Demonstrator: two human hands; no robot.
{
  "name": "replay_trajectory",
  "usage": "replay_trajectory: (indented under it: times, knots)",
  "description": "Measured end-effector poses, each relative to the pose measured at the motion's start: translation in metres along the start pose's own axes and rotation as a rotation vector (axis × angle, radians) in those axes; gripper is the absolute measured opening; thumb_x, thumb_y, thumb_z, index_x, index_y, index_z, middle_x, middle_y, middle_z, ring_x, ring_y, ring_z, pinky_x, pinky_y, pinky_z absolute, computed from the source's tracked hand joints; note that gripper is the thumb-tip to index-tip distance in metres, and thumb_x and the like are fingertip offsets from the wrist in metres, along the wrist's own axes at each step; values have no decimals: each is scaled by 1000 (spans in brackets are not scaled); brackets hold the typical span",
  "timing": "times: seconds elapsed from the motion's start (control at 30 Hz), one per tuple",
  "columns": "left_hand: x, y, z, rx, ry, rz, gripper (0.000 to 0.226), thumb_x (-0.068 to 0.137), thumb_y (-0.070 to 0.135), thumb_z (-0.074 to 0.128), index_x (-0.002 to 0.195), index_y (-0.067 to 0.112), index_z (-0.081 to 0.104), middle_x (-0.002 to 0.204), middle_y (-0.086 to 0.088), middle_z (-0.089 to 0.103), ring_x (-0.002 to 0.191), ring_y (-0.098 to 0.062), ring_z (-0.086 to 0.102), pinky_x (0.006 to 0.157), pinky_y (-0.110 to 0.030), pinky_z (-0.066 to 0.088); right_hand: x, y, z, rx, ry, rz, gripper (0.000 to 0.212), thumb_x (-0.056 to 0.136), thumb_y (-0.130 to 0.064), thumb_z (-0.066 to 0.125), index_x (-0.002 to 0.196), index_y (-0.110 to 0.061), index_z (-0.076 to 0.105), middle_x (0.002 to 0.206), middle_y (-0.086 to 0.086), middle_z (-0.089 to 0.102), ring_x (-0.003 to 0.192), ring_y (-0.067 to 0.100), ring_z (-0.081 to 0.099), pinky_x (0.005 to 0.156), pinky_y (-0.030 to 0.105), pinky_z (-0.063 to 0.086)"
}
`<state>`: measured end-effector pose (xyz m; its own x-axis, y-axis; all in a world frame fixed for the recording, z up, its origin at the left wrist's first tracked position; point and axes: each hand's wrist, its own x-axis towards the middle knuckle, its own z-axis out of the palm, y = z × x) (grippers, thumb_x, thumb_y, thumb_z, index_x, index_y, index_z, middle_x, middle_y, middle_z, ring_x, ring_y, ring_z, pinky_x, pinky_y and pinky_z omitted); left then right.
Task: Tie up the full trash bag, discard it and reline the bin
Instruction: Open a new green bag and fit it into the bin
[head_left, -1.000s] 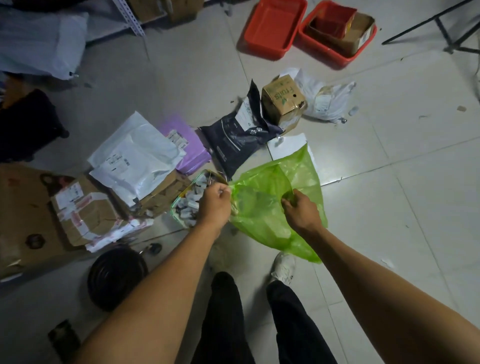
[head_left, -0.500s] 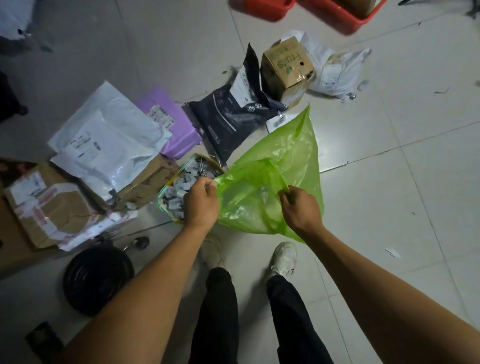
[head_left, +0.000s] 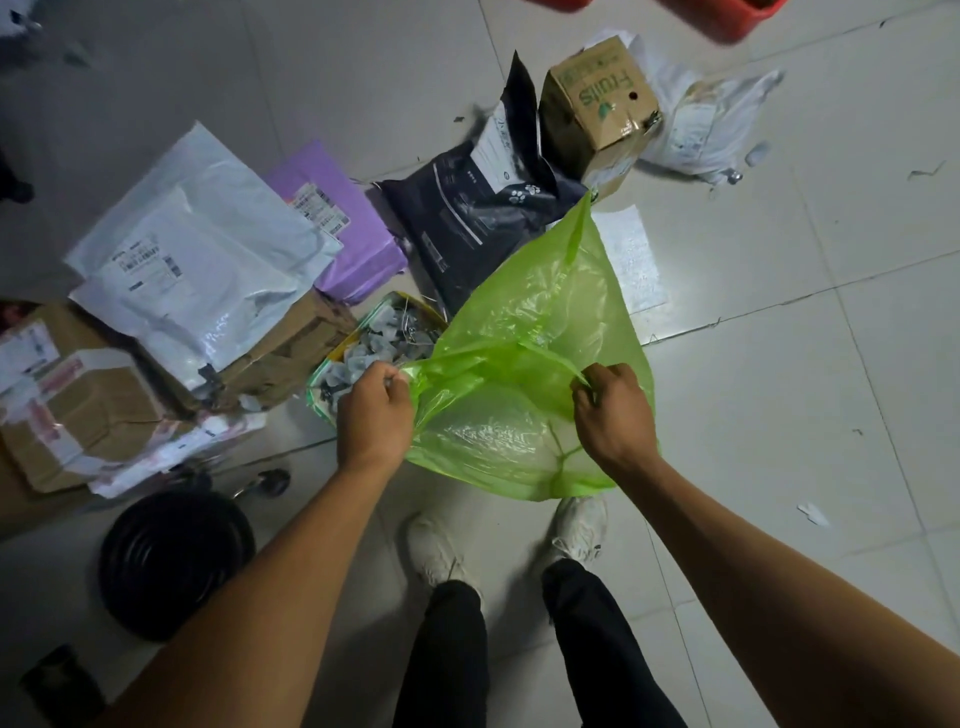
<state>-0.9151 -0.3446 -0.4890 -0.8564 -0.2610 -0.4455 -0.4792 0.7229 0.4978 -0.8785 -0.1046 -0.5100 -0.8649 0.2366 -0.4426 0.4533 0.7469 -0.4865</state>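
Green trash bag (head_left: 524, 364) spans between both hands above the tiled floor (head_left: 779, 395). Left hand (head_left: 375, 410) grip pinches its left rim edge; right hand (head_left: 613, 410) grip pinches the right edge.

Dim, flat indoor light leaves the grey tiled floor (head_left: 779, 364) murky, darkest at the lower left around the round black bin (head_left: 176, 564). Soft sheen glints on the translucent green plastic bag (head_left: 530, 374). Wide-angle bending curves the tile lines near the edges; fine detail looks slightly soft.
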Motion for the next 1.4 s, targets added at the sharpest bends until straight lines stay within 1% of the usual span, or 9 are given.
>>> replay_trajectory:
  times: [0.23, 0.37, 0.5, 0.63, 0.8, 0.93, 1.1, 1.3, 1.4]
  knots:
    - [14, -23, 8, -21, -41, 79, 16, 95, 14, 48, 91, 11, 64, 87, -9, 66, 88, -33, 61, 67, -32, 38, -1, 2, 34, 15, 54, -32, 29, 89, -19, 50, 65, -5, 41, 69, 14, 48, 68, 30, 42, 63, 38, 33]
    - [17, -36, 14, -56, -92, 134, 14, 96, 16, 50, 85, 17, 59, 73, -1, 60, 75, -29, 58, 63, -33, 38, -5, -11, 55, 124, -33, 44, 34, 97, -23, 45, 73, 0, 50, 72, 19, 56, 69, 35, 50, 62, 39, 34]
    - [20, -40, 23, -82, -95, 177, 15, 97, 17, 49, 86, 13, 60, 67, 0, 56, 67, -26, 53, 61, -34, 37, -6, -16, 69, 211, -65, 104, 30, 100, -28, 40, 83, -5, 50, 75, 13, 59, 73, 33, 53, 66, 39, 39]
    - [31, -40, 38, -98, -32, 167, 15, 96, 18, 50, 92, 14, 64, 76, 0, 62, 75, -26, 57, 65, -34, 40, 8, -5, 78, 253, -60, 100, 30, 102, -30, 35, 87, -9, 50, 77, 8, 58, 77, 32, 54, 66, 34, 36]
    - [52, -33, 66, -49, 47, 190, 14, 94, 20, 51, 89, 16, 63, 81, -3, 66, 75, -29, 57, 65, -37, 43, 42, 20, 87, 269, -40, 66, 28, 102, -31, 33, 89, -15, 51, 93, 15, 62, 90, 35, 57, 76, 36, 41]
    - [68, -27, 100, -60, 74, 225, 14, 91, 20, 50, 86, 17, 62, 83, -3, 68, 80, -32, 62, 70, -40, 51, 71, 46, 103, 265, -42, 75, 32, 101, -29, 34, 99, -8, 58, 107, 21, 64, 99, 38, 58, 82, 37, 42]
    - [84, -26, 142, -15, 105, 252, 14, 91, 26, 54, 89, 18, 65, 93, -9, 71, 89, -35, 62, 74, -41, 49, 94, 66, 123, 315, -86, 65, 35, 102, -29, 37, 99, -3, 61, 103, 22, 66, 95, 35, 60, 77, 35, 42]
    - [113, -34, 192, 6, -7, 206, 55, 77, 56, 70, 114, 16, 61, 112, -9, 68, 104, -29, 62, 83, -35, 49, 132, 90, 161, 458, -170, 70, 51, 93, -51, 39, 100, -8, 65, 98, 15, 70, 93, 35, 65, 88, 47, 52]
    - [128, -36, 205, 9, -40, 216, 62, 69, 48, 81, 120, 22, 59, 119, -8, 66, 107, -26, 62, 81, -25, 45, 149, 97, 170, 460, -165, 47, 44, 98, -44, 43, 99, -7, 66, 96, 15, 71, 90, 33, 67, 86, 46, 53]
